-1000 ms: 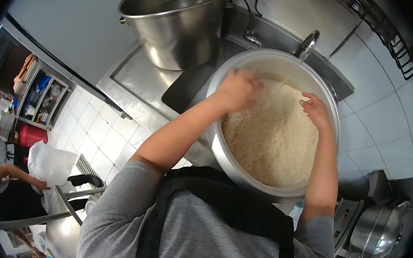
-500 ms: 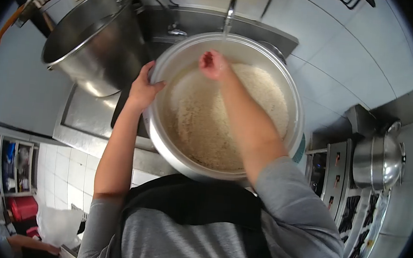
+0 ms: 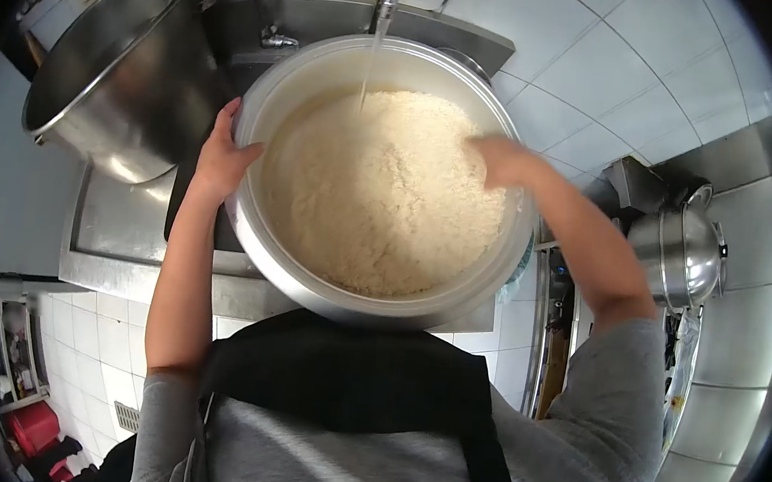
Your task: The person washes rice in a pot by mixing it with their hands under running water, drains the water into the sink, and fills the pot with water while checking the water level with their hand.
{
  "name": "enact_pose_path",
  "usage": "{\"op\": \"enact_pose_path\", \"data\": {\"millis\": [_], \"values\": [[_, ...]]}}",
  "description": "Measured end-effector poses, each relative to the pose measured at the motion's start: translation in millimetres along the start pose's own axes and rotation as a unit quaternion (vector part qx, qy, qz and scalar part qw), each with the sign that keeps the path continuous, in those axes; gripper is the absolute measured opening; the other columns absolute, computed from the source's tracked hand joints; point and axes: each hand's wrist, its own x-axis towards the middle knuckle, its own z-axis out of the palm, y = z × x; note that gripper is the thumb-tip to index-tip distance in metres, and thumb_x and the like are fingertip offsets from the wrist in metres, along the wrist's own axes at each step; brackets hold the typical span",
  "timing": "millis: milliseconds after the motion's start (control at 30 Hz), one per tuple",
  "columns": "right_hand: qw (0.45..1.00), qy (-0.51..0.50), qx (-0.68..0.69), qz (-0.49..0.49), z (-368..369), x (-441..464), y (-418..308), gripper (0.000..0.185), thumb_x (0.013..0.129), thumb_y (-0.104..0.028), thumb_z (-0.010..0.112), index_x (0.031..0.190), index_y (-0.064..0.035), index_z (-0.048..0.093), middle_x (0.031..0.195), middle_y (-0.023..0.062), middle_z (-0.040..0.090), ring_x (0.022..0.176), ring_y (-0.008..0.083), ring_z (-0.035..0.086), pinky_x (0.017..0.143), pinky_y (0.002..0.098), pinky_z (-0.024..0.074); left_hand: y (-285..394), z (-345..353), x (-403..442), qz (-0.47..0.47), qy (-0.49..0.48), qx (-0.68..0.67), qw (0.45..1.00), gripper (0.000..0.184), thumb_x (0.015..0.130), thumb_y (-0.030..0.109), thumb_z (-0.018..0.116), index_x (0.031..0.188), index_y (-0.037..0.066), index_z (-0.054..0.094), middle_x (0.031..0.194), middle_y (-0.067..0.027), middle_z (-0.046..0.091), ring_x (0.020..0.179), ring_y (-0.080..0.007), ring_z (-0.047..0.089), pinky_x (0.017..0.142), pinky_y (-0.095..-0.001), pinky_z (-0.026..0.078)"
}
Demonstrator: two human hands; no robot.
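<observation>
A large round pot (image 3: 308, 297) full of pale wet rice (image 3: 390, 195) sits at the sink, and water runs into it from a tap (image 3: 387, 2). My left hand (image 3: 224, 155) grips the pot's left rim, thumb over the inner edge and fingers outside. Over the right side of the rice is my right hand (image 3: 501, 163), blurred by motion. Its fingers point left, and whether anything is in them is hidden by the blur.
A tall steel pot (image 3: 134, 81) stands tilted at the left under a second tap (image 3: 275, 38). The steel counter (image 3: 122, 218) lies below it. Steel pans (image 3: 678, 256) are at the right. A red bin (image 3: 34, 426) stands on the floor at lower left.
My right hand has moved from near the water stream to the pot's right side. My left hand came to the left rim earlier and stays there. The view has shifted to the right.
</observation>
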Motion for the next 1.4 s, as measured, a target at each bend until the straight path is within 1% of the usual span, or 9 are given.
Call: {"op": "enact_pose_path", "data": {"millis": [233,533,633,733,867,933,1200,1267,1400], "values": [[0.97,-0.12,0.197,0.076,23.8,7.2,-83.3,0.112,0.061,-0.011,0.075,0.144,-0.0128,0.001,0.139,0.0327,0.02,0.127,0.0435,0.03,0.103,0.0417,0.0332,-0.6,-0.1,-4.9,-0.029,0.014,-0.022,0.999,0.079,0.063,0.01,0.062,0.136,0.008,0.032,0.127,-0.0198,0.048,0.115,-0.0302,0.05,0.096,-0.0331,0.038],[0.956,-0.142,0.222,-0.126,-67.1,58.9,-140.0,0.075,0.08,-0.015,0.063,0.142,-0.0134,0.021,0.142,0.0178,0.029,0.112,0.0306,0.051,0.079,0.0282,0.0537,3.1,-2.3,-6.4,-0.019,0.018,-0.012,1.0,0.079,0.064,0.008,0.06,0.137,0.009,0.031,0.128,-0.0201,0.047,0.117,-0.0309,0.048,0.098,-0.0337,0.037],[0.978,0.097,0.084,-0.166,-66.2,135.3,-87.6,0.039,0.087,-0.03,0.053,0.121,-0.0104,0.054,0.118,0.0167,0.056,0.106,0.0303,0.056,0.087,0.0407,0.0466,-6.4,-0.5,-6.1,0.002,0.017,-0.056,0.998,0.077,0.065,0.007,0.059,0.137,0.009,0.032,0.128,-0.0196,0.047,0.117,-0.0302,0.048,0.099,-0.0333,0.037],[0.983,0.095,-0.119,-0.1,-38.3,139.2,-39.3,0.047,0.089,-0.043,0.046,0.118,-0.0076,0.055,0.113,0.0182,0.058,0.103,0.0351,0.056,0.087,0.0433,0.0439,-1.4,-1.8,-6.9,-0.013,0.012,-0.041,0.999,0.075,0.066,0.007,0.056,0.137,0.009,0.032,0.128,-0.0189,0.047,0.118,-0.0293,0.048,0.099,-0.033,0.036],[0.999,0.027,-0.024,-0.013,12.2,67.9,-4.8,0.079,0.083,-0.062,0.045,0.131,0.0004,0.038,0.117,0.0242,0.054,0.108,0.0362,0.053,0.093,0.0433,0.0397,0.8,-3.5,-8.2,-0.02,0.009,-0.037,0.999,0.074,0.067,0.007,0.055,0.137,0.01,0.032,0.128,-0.0188,0.047,0.118,-0.0287,0.048,0.099,-0.0327,0.036],[0.978,-0.124,0.15,0.075,7.9,14.4,-32.1,0.086,0.081,-0.052,0.058,0.138,0.0015,0.022,0.133,0.0241,0.04,0.12,0.0347,0.043,0.101,0.0416,0.0328,3.5,-4.4,-10.3,-0.003,0.017,-0.018,1.0,0.074,0.066,0.008,0.055,0.137,0.01,0.033,0.128,-0.019,0.048,0.118,-0.0295,0.048,0.099,-0.0332,0.036],[0.874,-0.022,0.485,-0.009,53.1,-24.9,-124.4,0.089,0.07,-0.011,0.075,0.139,-0.0018,0.019,0.139,0.0256,0.029,0.127,0.035,0.034,0.103,0.0387,0.0332,-1.9,-1.3,-8.9,0.003,0.029,-0.006,1.0,0.074,0.065,0.01,0.057,0.136,0.01,0.034,0.127,-0.0204,0.048,0.117,-0.0323,0.047,0.099,-0.0354,0.037],[0.86,-0.01,0.51,0.032,13.4,-1.3,-141.8,0.071,0.072,-0.004,0.07,0.133,-0.0063,0.034,0.139,0.0223,0.03,0.124,0.0324,0.038,0.098,0.0387,0.0398,-2.4,-1.9,-9.9,0.005,0.03,-0.004,1.0,0.075,0.065,0.01,0.057,0.136,0.01,0.034,0.127,-0.0205,0.048,0.117,-0.0325,0.047,0.099,-0.0355,0.037],[0.789,0.08,0.607,0.049,-19.0,83.1,-135.9,0.027,0.085,-0.021,0.062,0.107,-0.0068,0.055,0.124,0.0185,0.047,0.096,0.0242,0.055,0.065,0.0365,0.0511,-1.7,-1.9,-9.6,0.018,0.037,0.004,0.999,0.074,0.065,0.01,0.058,0.135,0.009,0.034,0.126,-0.0212,0.048,0.117,-0.0329,0.047,0.099,-0.0353,0.036]]}}
